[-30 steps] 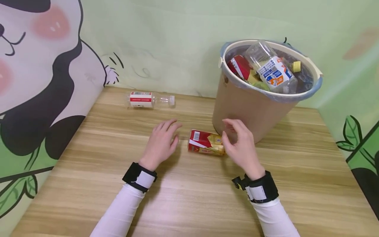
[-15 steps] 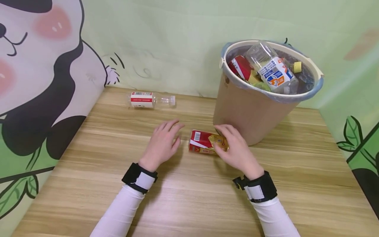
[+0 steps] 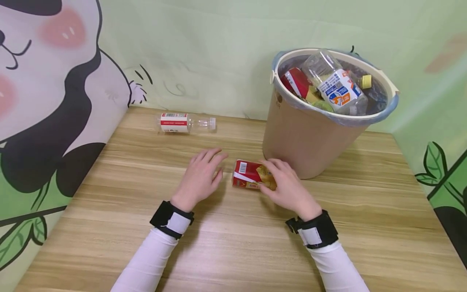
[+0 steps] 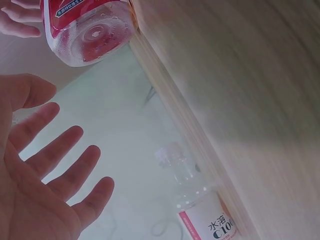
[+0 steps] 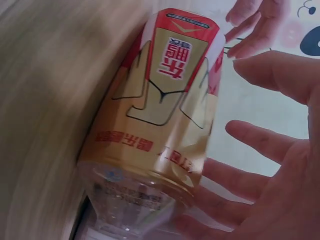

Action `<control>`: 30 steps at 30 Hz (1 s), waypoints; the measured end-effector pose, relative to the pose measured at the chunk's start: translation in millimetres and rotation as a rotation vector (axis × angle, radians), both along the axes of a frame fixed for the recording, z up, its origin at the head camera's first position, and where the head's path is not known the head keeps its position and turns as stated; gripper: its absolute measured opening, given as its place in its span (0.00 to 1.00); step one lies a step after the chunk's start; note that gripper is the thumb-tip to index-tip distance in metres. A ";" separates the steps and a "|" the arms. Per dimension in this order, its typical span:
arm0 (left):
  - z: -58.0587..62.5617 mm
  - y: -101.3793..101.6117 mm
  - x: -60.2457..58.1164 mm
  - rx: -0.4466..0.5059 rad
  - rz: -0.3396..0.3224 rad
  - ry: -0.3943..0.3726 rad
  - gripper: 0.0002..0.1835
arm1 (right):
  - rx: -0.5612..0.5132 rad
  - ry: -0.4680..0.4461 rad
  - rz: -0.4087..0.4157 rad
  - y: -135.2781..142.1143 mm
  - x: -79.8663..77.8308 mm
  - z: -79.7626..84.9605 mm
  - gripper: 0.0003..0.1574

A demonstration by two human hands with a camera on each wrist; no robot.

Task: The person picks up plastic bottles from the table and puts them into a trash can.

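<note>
A clear plastic drink bottle with a red and gold label (image 3: 251, 174) lies on its side on the wooden table. My right hand (image 3: 290, 190) is over its capped end, thumb at the near side and fingers toward the far side. In the right wrist view the bottle (image 5: 155, 100) shows its printed label, and the loosely bent fingers (image 5: 255, 140) are spread beside it, not wrapped round it. My left hand (image 3: 200, 174) hovers left of the bottle's base, holding nothing. In the left wrist view its fingers (image 4: 62, 155) are spread apart.
A beige bin (image 3: 303, 138) with a bag liner stands behind the right hand, heaped with used bottles, a large clear one (image 3: 337, 87) on top. Another clear bottle (image 3: 175, 123) with a white and red label lies at the table's back left. A panda-printed backdrop (image 3: 226, 52) rises behind.
My right hand has come down and left from beside the bin onto the bottle's capped end, its thumb now lower at the near side. The left hand has barely moved; the bottle lies in place.
</note>
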State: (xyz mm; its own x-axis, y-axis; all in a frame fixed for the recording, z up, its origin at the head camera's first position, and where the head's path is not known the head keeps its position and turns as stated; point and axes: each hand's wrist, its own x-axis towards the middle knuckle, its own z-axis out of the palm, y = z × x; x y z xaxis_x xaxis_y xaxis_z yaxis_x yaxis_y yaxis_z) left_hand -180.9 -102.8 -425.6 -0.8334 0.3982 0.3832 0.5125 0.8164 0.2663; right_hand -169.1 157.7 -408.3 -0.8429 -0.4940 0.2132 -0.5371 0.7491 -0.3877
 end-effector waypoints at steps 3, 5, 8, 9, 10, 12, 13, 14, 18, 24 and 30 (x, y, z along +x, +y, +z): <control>0.6 0.9 0.4 0.006 -0.013 0.001 0.24 | 0.018 -0.016 0.000 -1.0 0.0 -2.6 0.42; 1.1 1.4 0.6 0.007 -0.019 0.002 0.24 | 0.027 -0.016 -0.001 -1.4 0.0 -3.9 0.42; 2.2 2.1 1.2 0.008 -0.025 0.000 0.23 | 0.035 -0.015 -0.002 -1.5 0.1 -5.7 0.43; 2.4 2.4 1.4 0.009 -0.027 -0.001 0.23 | 0.034 -0.014 0.000 -1.5 0.1 -6.1 0.43; 2.4 2.6 1.4 0.011 -0.030 -0.001 0.23 | 0.033 -0.013 0.003 -1.4 0.0 -6.6 0.43; 2.4 3.0 1.5 0.013 -0.036 -0.003 0.23 | 0.026 -0.014 0.011 -1.5 -0.4 -7.7 0.44; 2.3 3.3 1.6 0.018 -0.040 -0.005 0.23 | 0.024 -0.018 0.017 -1.6 -0.6 -8.2 0.44; 2.2 3.5 1.8 0.022 -0.042 -0.006 0.24 | 0.022 -0.022 0.024 -1.7 -0.7 -8.8 0.44; 2.3 4.3 2.6 0.032 -0.042 -0.014 0.24 | 0.026 -0.058 0.043 -2.5 -1.5 -12.1 0.46; 2.7 5.1 2.9 0.052 -0.047 -0.029 0.24 | 0.021 -0.092 0.049 -2.9 -2.6 -16.5 0.50; 2.9 5.5 3.4 0.060 -0.056 -0.047 0.24 | 0.020 -0.125 0.056 -2.5 -3.4 -19.7 0.54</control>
